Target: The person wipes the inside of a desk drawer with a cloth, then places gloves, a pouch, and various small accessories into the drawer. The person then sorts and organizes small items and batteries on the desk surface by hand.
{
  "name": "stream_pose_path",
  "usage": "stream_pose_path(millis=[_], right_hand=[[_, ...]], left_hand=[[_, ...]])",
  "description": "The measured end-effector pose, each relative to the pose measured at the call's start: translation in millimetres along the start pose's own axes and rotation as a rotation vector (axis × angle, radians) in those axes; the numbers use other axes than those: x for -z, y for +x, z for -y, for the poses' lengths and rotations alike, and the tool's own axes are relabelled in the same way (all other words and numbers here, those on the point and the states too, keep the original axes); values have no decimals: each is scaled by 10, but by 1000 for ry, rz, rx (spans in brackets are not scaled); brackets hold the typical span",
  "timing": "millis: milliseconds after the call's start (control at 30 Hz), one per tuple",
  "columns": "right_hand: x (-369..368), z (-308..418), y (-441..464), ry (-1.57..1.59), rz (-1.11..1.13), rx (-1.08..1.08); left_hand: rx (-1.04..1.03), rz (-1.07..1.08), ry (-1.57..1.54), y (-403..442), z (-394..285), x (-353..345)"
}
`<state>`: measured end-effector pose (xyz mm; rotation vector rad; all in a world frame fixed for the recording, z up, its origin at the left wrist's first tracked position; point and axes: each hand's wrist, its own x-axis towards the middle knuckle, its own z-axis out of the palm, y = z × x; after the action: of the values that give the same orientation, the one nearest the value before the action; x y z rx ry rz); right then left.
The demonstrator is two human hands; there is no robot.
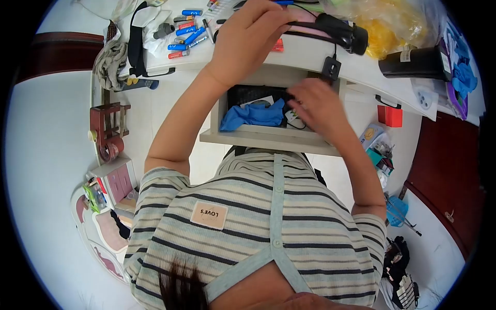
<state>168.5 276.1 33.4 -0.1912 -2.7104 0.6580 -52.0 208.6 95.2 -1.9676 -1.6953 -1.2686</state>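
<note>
My left hand (250, 44) reaches over the white desk (305, 54), its fingers closed and bent down. They hide what they hold; beside them lies a long black item (354, 40) with a round end and strap-like bands. Below, my right hand (318, 106) hangs over the right side of the pulled-out drawer (258, 137), blurred by motion, so its grip is unclear. Near its fingers are a small card-like piece (292, 114) and a thin dark cable. A crumpled blue cloth or glove (253, 114) lies in the drawer's left and middle.
Several loose batteries (194, 36) lie on the desk's left. A small black box (331, 68) on a cord hangs at the desk edge. Rightward are a yellow plastic bag (385, 36) and a black container (416, 63). A red box (389, 116) sits below.
</note>
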Motion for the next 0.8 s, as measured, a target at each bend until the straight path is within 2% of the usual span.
stream_pose_path(millis=[33,167,200,233,267,300,333,367,400,467,500,533,600,633,733,800], right_hand=[[-95,66,73,46,114,-1],[-616,-2,117,25,209,47],[-655,19,163,56,359,-33],[-690,22,198,87,512,-113],[-733,-10,220,92,511,-111],[-781,-59,248,13,494,-55],[-819,-96,280,-66,479,2],[-863,-110,316,-96,447,-44],[-919,-176,337,-93,453,-38],[-1031,-345,326,78,482,-134],[-1021,-379,325,96,426,-146],[-1014,-424,351,98,433,-143],[-1020,-549,417,57,302,-231],[-1016,-631,465,-117,222,-147],[-949,-680,560,-167,255,-213],[-947,-727,545,-191,245,-164]], left_hand=[[-16,-29,11,-39,-39,58],[46,96,-11,-375,-227,251],[44,99,-9,-491,-261,274],[108,194,-48,-622,-287,296],[173,290,-87,-735,-307,314],[176,292,-84,-822,-325,329],[161,383,-82,-903,-345,342],[148,473,-81,-982,-361,345],[156,471,-79,-1052,-376,334],[190,618,-89,-1201,-412,290],[188,663,-100,-1285,-395,245],[196,662,-100,-1350,-378,202],[179,749,-78,-1438,-364,125],[183,750,-81,-1463,-353,88],[198,845,-101,-1454,-304,-18],[216,907,-127,-1425,-283,-76]])
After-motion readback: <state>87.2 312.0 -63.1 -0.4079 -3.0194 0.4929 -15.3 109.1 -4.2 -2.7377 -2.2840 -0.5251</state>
